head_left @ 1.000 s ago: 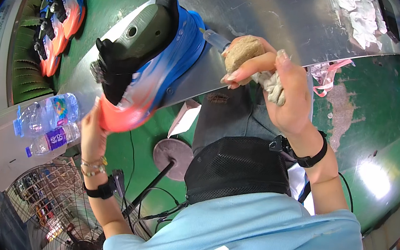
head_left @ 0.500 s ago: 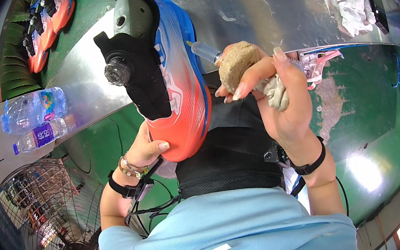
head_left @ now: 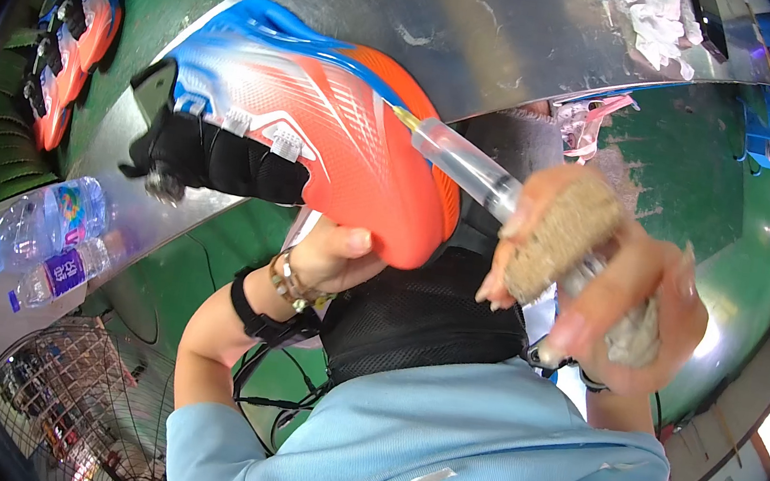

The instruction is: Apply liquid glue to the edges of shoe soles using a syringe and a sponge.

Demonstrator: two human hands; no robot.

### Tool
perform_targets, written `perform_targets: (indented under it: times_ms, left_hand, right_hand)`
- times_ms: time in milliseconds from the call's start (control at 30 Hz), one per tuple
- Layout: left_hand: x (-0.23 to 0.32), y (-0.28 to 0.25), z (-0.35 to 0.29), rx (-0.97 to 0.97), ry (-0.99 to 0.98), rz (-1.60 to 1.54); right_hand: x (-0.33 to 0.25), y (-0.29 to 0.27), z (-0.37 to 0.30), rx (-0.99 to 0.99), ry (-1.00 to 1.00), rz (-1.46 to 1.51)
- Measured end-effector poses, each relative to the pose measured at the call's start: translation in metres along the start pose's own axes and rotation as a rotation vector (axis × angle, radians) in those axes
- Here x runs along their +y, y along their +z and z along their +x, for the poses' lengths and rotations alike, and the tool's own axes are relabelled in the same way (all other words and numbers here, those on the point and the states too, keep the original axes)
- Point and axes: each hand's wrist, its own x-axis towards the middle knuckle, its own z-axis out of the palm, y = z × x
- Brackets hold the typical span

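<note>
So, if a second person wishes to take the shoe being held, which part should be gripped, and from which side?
Take the shoe, I would say, by its rounded blue heel, from the picture's upper left. The heel points away from both hands: the left hand holds the toe end, while the syringe in the right hand points at the sole's edge.

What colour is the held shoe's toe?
The shoe's toe is bright orange-red; it shows best in the head view.
</note>
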Motion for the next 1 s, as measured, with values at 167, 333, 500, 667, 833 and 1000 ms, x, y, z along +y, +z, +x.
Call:
perform_targets:
  times_ms: [167, 333, 500, 667, 833, 1000]
  left_hand:
    - [-0.001, -0.006, 0.043, 0.018, -0.021, 0.035]
    - [0.003, 0.007, 0.074, -0.018, 0.088, 0.009]
    - [0.009, 0.022, 0.095, -0.1, 0.178, 0.046]
    - [0.012, 0.014, 0.101, -0.099, 0.218, 0.071]
    - [0.016, 0.025, 0.113, -0.09, 0.242, 0.059]
    - [0.02, 0.051, 0.114, 0.041, 0.334, 0.09]
  right_hand:
    - [-0.011, 0.002, -0.007, 0.132, -0.043, 0.038]
    - [-0.018, -0.006, -0.009, 0.192, -0.056, 0.04]
    - [-0.019, -0.012, -0.008, 0.187, -0.109, 0.019]
    - [-0.006, -0.009, -0.008, 0.173, -0.12, -0.106]
    - [-0.015, 0.0, -0.006, 0.248, -0.065, -0.168]
    - [0.0, -0.001, -0.003, 0.232, -0.183, -0.183]
